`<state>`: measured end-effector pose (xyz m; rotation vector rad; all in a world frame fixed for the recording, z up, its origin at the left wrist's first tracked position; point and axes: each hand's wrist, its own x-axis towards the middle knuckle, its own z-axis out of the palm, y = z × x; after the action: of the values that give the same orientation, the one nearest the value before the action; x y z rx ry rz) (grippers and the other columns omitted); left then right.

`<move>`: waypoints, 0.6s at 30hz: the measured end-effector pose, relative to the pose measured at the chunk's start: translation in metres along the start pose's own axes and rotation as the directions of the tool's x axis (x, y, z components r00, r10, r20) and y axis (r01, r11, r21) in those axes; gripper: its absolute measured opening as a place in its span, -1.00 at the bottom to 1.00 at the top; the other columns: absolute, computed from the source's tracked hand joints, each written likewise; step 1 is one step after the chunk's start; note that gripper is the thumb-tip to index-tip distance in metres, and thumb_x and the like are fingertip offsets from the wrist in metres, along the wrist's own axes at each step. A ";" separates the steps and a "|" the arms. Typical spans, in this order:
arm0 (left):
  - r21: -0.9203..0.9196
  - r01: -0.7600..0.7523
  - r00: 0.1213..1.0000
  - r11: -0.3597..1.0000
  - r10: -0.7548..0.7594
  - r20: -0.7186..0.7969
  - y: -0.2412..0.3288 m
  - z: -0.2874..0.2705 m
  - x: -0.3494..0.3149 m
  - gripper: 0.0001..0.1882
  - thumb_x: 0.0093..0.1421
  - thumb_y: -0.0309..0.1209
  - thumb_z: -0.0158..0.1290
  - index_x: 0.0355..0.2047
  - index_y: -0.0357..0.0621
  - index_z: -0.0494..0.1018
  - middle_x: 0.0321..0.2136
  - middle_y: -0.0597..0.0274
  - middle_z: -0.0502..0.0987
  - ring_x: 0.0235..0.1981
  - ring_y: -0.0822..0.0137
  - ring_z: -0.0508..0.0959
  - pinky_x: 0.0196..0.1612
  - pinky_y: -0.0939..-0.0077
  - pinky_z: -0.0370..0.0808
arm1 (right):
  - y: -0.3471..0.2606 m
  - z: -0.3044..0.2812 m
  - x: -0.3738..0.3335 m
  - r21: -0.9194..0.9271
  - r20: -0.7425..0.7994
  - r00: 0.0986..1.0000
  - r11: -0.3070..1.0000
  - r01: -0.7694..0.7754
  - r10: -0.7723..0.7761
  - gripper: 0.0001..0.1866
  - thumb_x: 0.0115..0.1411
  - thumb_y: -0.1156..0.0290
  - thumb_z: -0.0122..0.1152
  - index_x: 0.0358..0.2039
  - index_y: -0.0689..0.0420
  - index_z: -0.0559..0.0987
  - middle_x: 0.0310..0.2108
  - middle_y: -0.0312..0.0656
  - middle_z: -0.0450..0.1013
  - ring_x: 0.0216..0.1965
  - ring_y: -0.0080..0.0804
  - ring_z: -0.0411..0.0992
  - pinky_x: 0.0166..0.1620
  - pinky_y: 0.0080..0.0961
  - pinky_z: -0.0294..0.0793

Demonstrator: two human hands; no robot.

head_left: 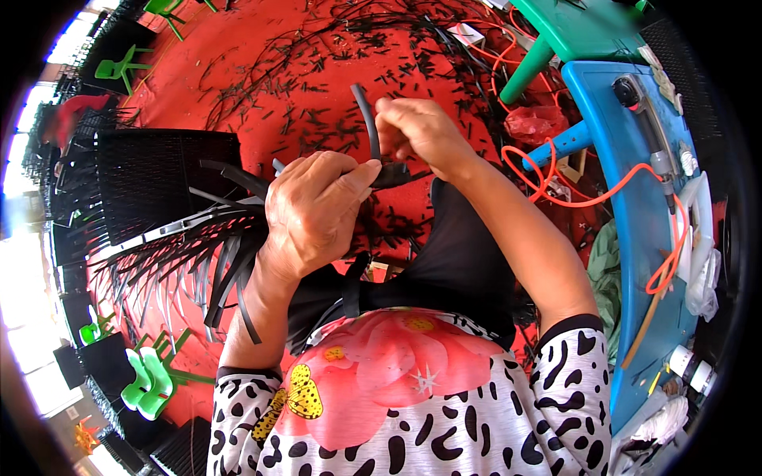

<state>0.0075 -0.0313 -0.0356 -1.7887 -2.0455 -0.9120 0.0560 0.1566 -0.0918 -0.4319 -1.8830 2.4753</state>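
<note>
My left hand is closed, its thumb and fingers pressed around a flat dark grey plastic strip whose free end sticks up past the thumb. Close beside that strip, my right hand has its fingers curled in; what they grip, if anything, is hidden. A short dark piece shows beneath the fingers. To the left of my left hand is a black woven panel, with a fringe of loose dark strips hanging from its near edge and passing behind my wrist.
Many cut black scraps litter the red floor. At right stand a blue table with a power tool and orange hose, and a green table. Green chairs are at left.
</note>
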 end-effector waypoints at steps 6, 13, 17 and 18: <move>0.009 0.011 1.000 1.000 -0.011 0.002 0.004 0.002 0.000 -0.63 -0.21 -0.61 0.17 -0.28 -0.20 0.54 -0.52 0.22 0.48 -0.55 0.19 0.50 -0.51 0.38 0.41 | 0.034 -0.023 -0.034 0.275 -0.155 0.983 0.951 0.138 -0.098 -0.67 0.31 0.12 -0.04 -0.28 0.14 0.51 -0.41 -0.30 0.49 -0.34 -0.58 0.44 -0.28 -0.62 0.37; -0.030 0.057 0.996 0.998 -0.055 0.068 0.009 -0.002 0.003 -0.66 -0.13 -0.62 0.16 -0.25 -0.28 0.53 -0.47 0.08 0.50 -0.53 0.16 0.49 -0.46 0.40 0.40 | 0.063 -0.016 -0.056 0.223 -0.176 0.962 0.943 0.246 -0.209 -0.82 0.27 0.40 0.03 -0.21 0.22 0.50 -0.34 -0.30 0.49 -0.28 -0.62 0.42 -0.21 -0.64 0.37; -0.030 0.059 0.996 0.998 -0.057 0.062 0.010 0.000 0.002 -0.61 -0.19 -0.61 0.17 -0.24 -0.21 0.52 -0.48 0.15 0.49 -0.53 0.16 0.51 -0.48 0.38 0.41 | 0.051 -0.018 -0.047 0.040 -0.149 0.858 0.864 0.502 -0.492 -0.81 0.16 0.59 0.10 -0.18 0.21 0.51 -0.34 -0.30 0.49 -0.32 -0.68 0.40 -0.27 -0.63 0.40; -0.035 0.061 0.996 0.998 -0.059 0.064 0.010 0.000 0.002 -0.61 -0.19 -0.62 0.17 -0.24 -0.21 0.52 -0.48 0.15 0.49 -0.54 0.15 0.51 -0.48 0.38 0.41 | 0.041 -0.019 -0.045 -0.068 -0.124 0.827 0.836 0.544 -0.548 -0.80 0.15 0.59 0.11 -0.18 0.19 0.51 -0.33 -0.30 0.49 -0.32 -0.69 0.40 -0.28 -0.63 0.41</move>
<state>0.0169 -0.0294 -0.0314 -1.8064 -2.1452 -0.9275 0.1103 0.1559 -0.1252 -0.0401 -1.6859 1.9841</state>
